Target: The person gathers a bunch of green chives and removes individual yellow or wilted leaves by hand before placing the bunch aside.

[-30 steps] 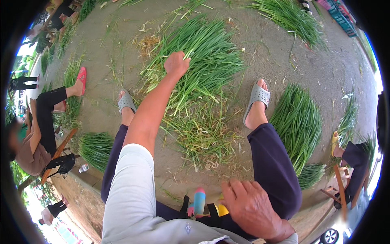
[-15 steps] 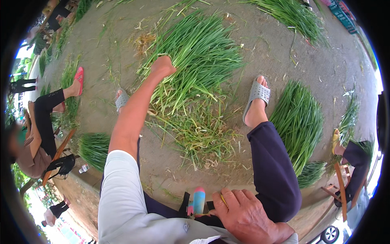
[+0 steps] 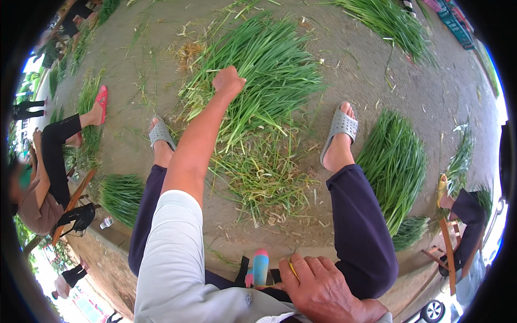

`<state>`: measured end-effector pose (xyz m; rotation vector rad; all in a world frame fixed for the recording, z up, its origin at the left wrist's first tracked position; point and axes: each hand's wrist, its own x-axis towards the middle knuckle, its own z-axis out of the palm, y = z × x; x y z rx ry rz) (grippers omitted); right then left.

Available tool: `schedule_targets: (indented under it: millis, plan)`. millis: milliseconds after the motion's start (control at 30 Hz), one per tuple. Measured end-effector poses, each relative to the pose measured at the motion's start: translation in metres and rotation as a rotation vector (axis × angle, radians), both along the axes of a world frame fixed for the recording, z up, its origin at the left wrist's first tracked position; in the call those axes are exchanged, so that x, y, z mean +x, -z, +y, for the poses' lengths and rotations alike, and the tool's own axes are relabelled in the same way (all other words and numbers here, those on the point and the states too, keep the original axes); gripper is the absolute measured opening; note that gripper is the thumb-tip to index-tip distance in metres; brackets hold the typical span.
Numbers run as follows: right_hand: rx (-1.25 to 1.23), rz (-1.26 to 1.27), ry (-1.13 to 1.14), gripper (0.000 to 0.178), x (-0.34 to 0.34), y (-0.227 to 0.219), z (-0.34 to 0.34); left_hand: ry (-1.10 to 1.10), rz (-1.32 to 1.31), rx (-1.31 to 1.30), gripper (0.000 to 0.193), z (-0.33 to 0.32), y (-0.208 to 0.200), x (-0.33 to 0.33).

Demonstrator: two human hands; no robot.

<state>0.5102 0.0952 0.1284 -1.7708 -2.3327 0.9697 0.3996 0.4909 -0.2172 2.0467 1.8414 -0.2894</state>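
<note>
A big heap of green garlic chives [image 3: 274, 59] lies on the ground before me, pale stem ends to the left. My left hand [image 3: 229, 82] reaches over its left part, fingers closed down among the stems, their tips hidden beneath the hand. A short pale stem pokes out beside the knuckles. My right hand [image 3: 320, 288] rests at my lap with curled fingers. Something thin and yellow [image 3: 293, 270] shows at its index finger; whatever lies under the palm is hidden. Beside that hand stands a blue tube-shaped object [image 3: 260, 268] with a pink top.
Yellowed trimmings [image 3: 266, 177] litter the ground between my sandalled feet. More chive bundles lie right [image 3: 396, 167], left [image 3: 121, 198] and far right [image 3: 382, 24]. A seated person [image 3: 46, 185] is at left, another person's leg [image 3: 463, 215] at right. A teal crate [image 3: 455, 24] stands at the far right.
My left hand has shifted right and slightly outward over the chives. My left foot shows more fully beside the forearm. The right hand has stayed at my lap.
</note>
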Motion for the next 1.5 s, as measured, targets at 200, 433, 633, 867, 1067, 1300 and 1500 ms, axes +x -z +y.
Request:
schedule_targets:
  millis: [200,433,633,867,1067,1300,1500]
  plan:
    - [-0.007,0.025,-0.014,0.043,0.001,-0.002,0.0,0.022,-0.364,-0.05,0.03,-0.018,-0.008,-0.012]
    - [-0.002,0.012,-0.022,0.04,-0.001,-0.005,-0.007,0.05,-0.246,-0.102,0.044,-0.025,-0.009,-0.043]
    - [-0.005,-0.011,0.033,0.033,-0.004,-0.002,-0.007,0.027,-0.09,-0.099,0.068,-0.039,-0.019,-0.004]
    - [0.027,-0.024,0.016,0.034,-0.005,0.001,-0.01,0.092,-0.062,0.077,0.05,-0.056,0.012,0.011]
    - [-0.028,0.035,-0.003,0.037,-0.001,0.0,-0.007,0.032,-0.431,0.061,0.041,-0.063,0.003,-0.007]
    - [-0.002,0.052,-0.068,0.034,0.003,-0.002,0.0,0.071,-0.379,0.088,0.046,-0.087,-0.037,-0.043]
    - [-0.01,0.058,-0.064,0.032,0.0,-0.002,-0.001,0.126,-0.299,0.225,0.048,-0.117,-0.005,-0.049]
